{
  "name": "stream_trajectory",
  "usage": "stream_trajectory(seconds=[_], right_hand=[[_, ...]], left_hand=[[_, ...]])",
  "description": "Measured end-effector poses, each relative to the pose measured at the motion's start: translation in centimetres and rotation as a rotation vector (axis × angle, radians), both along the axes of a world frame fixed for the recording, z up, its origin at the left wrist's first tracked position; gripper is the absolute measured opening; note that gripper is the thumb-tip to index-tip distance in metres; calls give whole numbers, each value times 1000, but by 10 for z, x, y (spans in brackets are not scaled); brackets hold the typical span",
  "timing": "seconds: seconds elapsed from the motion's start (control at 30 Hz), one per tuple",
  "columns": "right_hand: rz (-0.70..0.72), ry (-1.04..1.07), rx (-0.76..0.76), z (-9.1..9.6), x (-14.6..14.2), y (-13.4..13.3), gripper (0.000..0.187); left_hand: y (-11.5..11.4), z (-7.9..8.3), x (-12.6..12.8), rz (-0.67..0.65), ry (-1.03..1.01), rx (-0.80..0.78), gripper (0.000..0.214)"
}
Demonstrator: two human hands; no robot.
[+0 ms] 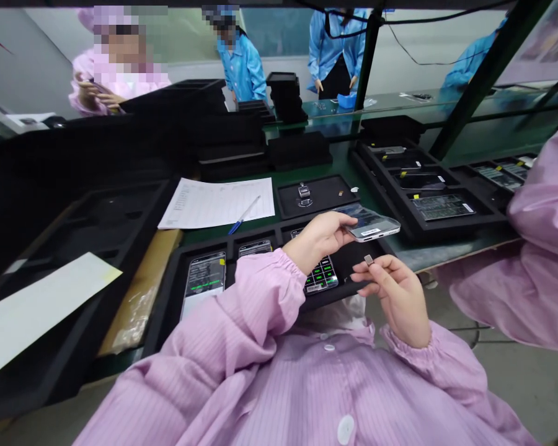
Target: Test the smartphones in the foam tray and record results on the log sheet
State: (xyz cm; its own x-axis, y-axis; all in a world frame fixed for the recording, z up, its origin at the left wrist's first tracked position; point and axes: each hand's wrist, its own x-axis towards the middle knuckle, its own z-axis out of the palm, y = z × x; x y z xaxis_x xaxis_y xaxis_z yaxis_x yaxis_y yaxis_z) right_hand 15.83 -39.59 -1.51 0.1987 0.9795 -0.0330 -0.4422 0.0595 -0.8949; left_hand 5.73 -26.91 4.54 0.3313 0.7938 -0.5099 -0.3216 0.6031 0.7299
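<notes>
Endwise, smartphone (366, 222), port end toward wearer

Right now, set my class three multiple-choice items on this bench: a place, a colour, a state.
1. Where is the blue pen? A) Across the edge of the paper B) In a tray C) In a hand
2. Colour of the far co-worker's coat? A) Pink B) Blue C) Green
3. The smartphone in the left hand is: A) raised above the black foam tray B) flat in it C) on the paper

1 A: it crosses the sheet's edge. 2 B: light blue shows. 3 A: it is held up.
</notes>
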Motion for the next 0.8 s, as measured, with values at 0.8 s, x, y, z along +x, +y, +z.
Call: stream_trajectory(seconds=[0.8], right_hand=[[-138,-109,150,-1,-8,6,28]], left_hand=[[-56,12,-17,175,-53,551,29]])
